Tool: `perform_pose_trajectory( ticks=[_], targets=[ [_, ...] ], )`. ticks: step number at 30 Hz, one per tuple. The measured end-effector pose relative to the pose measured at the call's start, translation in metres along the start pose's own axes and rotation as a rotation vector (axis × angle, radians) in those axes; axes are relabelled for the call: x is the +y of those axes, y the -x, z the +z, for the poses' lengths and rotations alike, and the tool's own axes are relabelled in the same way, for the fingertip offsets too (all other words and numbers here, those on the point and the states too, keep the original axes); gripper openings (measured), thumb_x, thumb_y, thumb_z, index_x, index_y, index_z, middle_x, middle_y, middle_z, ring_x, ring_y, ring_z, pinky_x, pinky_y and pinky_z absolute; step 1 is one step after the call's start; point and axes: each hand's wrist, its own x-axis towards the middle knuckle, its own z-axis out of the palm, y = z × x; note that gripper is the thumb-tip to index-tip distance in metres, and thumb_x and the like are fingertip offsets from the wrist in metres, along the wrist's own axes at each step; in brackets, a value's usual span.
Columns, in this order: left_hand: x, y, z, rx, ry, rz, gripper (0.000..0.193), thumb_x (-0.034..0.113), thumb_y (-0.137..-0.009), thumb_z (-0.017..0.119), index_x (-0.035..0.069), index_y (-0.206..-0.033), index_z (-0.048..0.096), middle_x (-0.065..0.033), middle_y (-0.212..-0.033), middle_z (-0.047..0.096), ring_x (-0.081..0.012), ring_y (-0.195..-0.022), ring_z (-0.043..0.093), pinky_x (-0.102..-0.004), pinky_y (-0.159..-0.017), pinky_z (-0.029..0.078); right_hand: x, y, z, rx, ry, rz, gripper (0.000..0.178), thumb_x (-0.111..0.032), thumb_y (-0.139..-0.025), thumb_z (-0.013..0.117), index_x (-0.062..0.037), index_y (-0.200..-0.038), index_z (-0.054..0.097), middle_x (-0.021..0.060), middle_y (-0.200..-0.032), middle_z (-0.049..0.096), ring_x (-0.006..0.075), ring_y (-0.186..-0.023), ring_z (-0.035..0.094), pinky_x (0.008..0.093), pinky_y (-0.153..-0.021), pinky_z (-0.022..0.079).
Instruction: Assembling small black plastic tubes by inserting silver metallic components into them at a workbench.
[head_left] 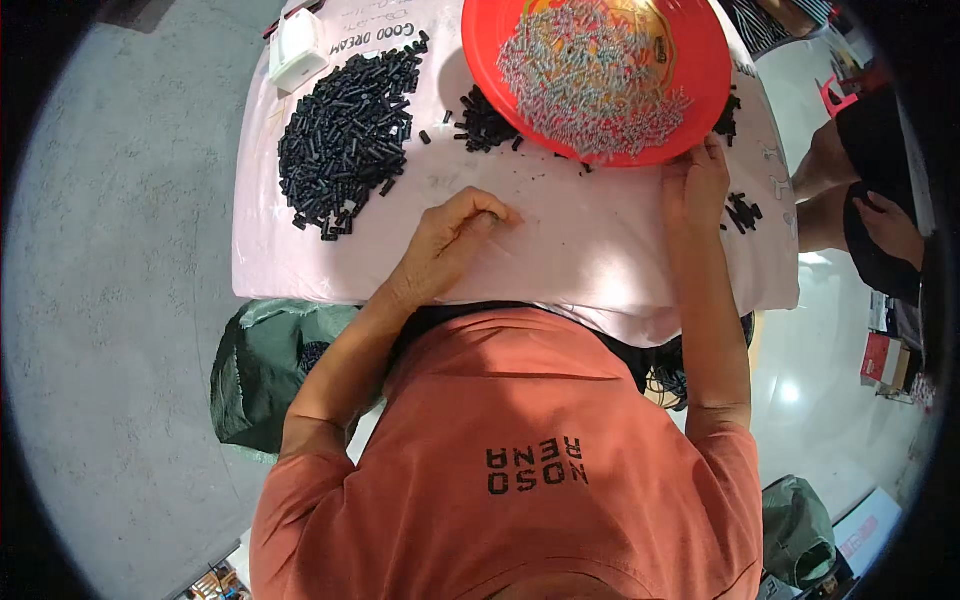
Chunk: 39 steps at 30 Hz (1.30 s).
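My left hand (455, 238) rests over the pale pink table cover (590, 230), closed, with thumb and fingertips together. Whether a small thing sits between them I cannot make out. At the near right edge of a round red basin (715, 75), my right hand (702, 180) is closed on the rim. The basin is tilted and holds a wide spread of small silvery metal pieces (585, 75), too fine to name surely. Left of my left hand lies a big heap of short black cylindrical pieces (345, 140). A smaller black heap (485, 122) shows partly behind the basin.
A white box (298, 50) stands at the table's far left corner. A few black pieces (742, 212) lie right of my right forearm. Green sacks (265, 370) stand on the floor at both sides. Another person's legs (840, 170) are close to the table's right side.
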Motion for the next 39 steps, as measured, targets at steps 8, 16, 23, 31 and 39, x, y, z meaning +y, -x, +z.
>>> perform_pose_trajectory(
  ticks=[8, 16, 23, 31, 39],
  targets=[
    [0.003, 0.021, 0.014, -0.086, -0.138, 0.208, 0.016, -0.007, -0.089, 0.051, 0.002, -0.1, 0.058, -0.0118, -0.109, 0.067, -0.0266, -0.113, 0.061, -0.0352, -0.097, 0.047, -0.002, 0.001, 0.001, -0.013, 0.015, 0.012, 0.013, -0.008, -0.1, 0.051, -0.0017, -0.109, 0.058, 0.0088, -0.103, 0.065, 0.0201, -0.094, 0.062, 0.0354, -0.086, 0.052],
    [0.012, 0.012, 0.039, -0.308, -0.287, 0.219, 0.024, -0.007, -0.087, 0.053, 0.004, -0.107, 0.06, -0.0138, -0.123, 0.062, -0.0326, -0.121, 0.056, -0.0394, -0.095, 0.049, -0.001, 0.0, -0.002, -0.019, 0.025, -0.008, 0.013, -0.007, -0.1, 0.05, -0.0005, -0.108, 0.058, 0.0091, -0.105, 0.064, 0.0205, -0.095, 0.062, 0.035, -0.087, 0.052],
    [-0.003, -0.005, 0.05, -0.348, -0.324, 0.365, 0.033, -0.004, -0.088, 0.055, 0.007, -0.119, 0.061, -0.0154, -0.132, 0.057, -0.0315, -0.121, 0.055, -0.0374, -0.093, 0.051, 0.006, 0.005, 0.0, -0.051, 0.059, -0.068, 0.013, -0.008, -0.099, 0.054, 0.0, -0.108, 0.057, 0.0084, -0.103, 0.063, 0.0182, -0.094, 0.061, 0.032, -0.086, 0.052],
    [-0.004, -0.015, 0.054, -0.332, -0.32, 0.395, 0.037, -0.004, -0.086, 0.057, 0.007, -0.122, 0.059, -0.016, -0.133, 0.056, -0.033, -0.116, 0.057, -0.038, -0.093, 0.051, 0.006, 0.005, -0.001, -0.06, 0.107, -0.083, 0.012, -0.005, -0.098, 0.054, 0.0012, -0.107, 0.057, 0.009, -0.103, 0.062, 0.0176, -0.091, 0.061, 0.0308, -0.084, 0.052],
    [-0.001, -0.016, 0.056, -0.344, -0.323, 0.345, 0.037, -0.005, -0.085, 0.057, 0.006, -0.12, 0.058, -0.0165, -0.13, 0.057, -0.0333, -0.113, 0.059, -0.0388, -0.093, 0.051, 0.008, 0.011, 0.001, -0.113, 0.118, -0.121, 0.011, -0.005, -0.098, 0.053, 0.0013, -0.106, 0.057, 0.0075, -0.098, 0.062, 0.0153, -0.088, 0.06, 0.0284, -0.081, 0.052]
  ],
)
